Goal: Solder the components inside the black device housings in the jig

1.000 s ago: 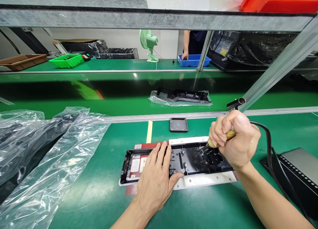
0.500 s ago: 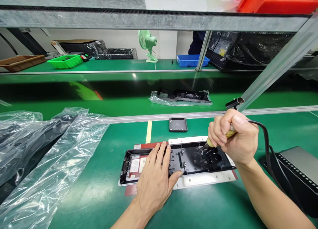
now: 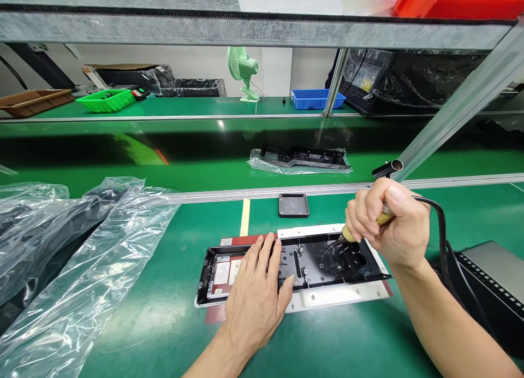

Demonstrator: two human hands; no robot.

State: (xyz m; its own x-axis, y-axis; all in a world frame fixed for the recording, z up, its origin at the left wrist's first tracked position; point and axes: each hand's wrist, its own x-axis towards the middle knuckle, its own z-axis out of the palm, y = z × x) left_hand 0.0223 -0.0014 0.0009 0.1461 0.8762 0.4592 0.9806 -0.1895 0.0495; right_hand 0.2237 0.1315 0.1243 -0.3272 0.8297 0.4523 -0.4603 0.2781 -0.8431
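Note:
My left hand (image 3: 257,290) lies flat, fingers stretched out, across the middle of a long black plastic housing (image 3: 311,266). Beneath the housing is a reddish-brown and white fixture (image 3: 341,299), showing along the edges. My right hand (image 3: 391,219) is wrapped round the yellowish handle of a soldering iron (image 3: 347,235) with a black cord. The iron slants down to the left, its tip at the inner floor of the housing's right half; exact contact I cannot tell. A small black square cover (image 3: 293,205) sits just behind the housing.
Clear plastic bags with dark parts (image 3: 82,247) cover the left side. At right lies a black and grey case (image 3: 487,285), near the cord. A metal post (image 3: 454,99) and shelf beam (image 3: 245,29) stand ahead. A bagged black part (image 3: 303,158) rests on the green belt (image 3: 204,173).
My right hand and the iron's handle have shifted slightly right. My left thumb has drawn in toward the fingers. The person in dark clothing at the back is now mostly hidden behind the upright.

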